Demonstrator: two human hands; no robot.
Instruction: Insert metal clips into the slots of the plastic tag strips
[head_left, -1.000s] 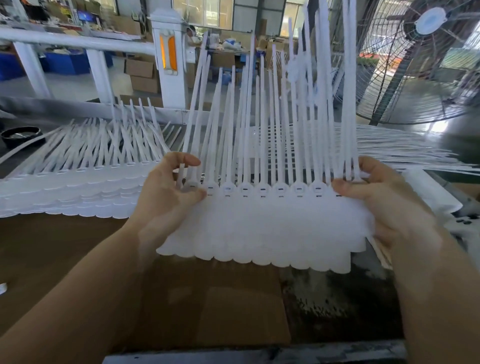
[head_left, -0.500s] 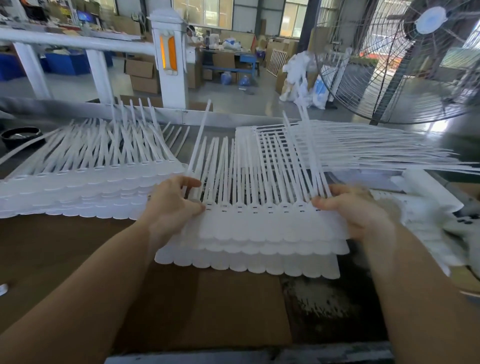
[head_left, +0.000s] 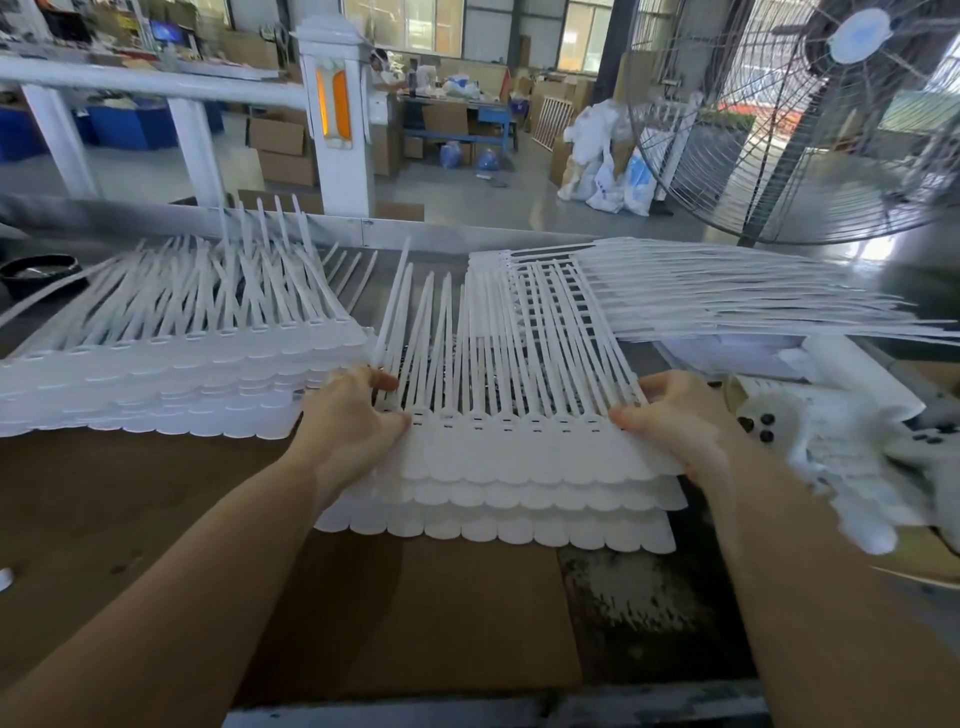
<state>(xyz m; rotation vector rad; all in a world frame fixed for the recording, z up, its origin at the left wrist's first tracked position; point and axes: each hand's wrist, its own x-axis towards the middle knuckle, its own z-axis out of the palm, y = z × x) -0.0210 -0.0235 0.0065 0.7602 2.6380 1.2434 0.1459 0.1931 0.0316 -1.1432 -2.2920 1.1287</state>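
Note:
A white plastic tag strip (head_left: 524, 452), a row of joined tags with long tails pointing away from me, lies on top of a small stack of like strips (head_left: 498, 525) in front of me. Dark slots run along its tag heads. My left hand (head_left: 348, 431) pinches its left end, thumb on top. At the right end my right hand (head_left: 675, 415) grips it, fingers curled under the edge. I see no metal clips.
A large pile of tag strips (head_left: 156, 384) lies at the left and another (head_left: 727, 296) fans out at the back right. A black bowl (head_left: 36, 270) sits far left. White packaging (head_left: 852, 457) crowds the right. A big floor fan (head_left: 831, 119) stands behind.
The strip I held upright a second ago has been lowered flat onto the stack. Both hands came down with it and still hold its ends.

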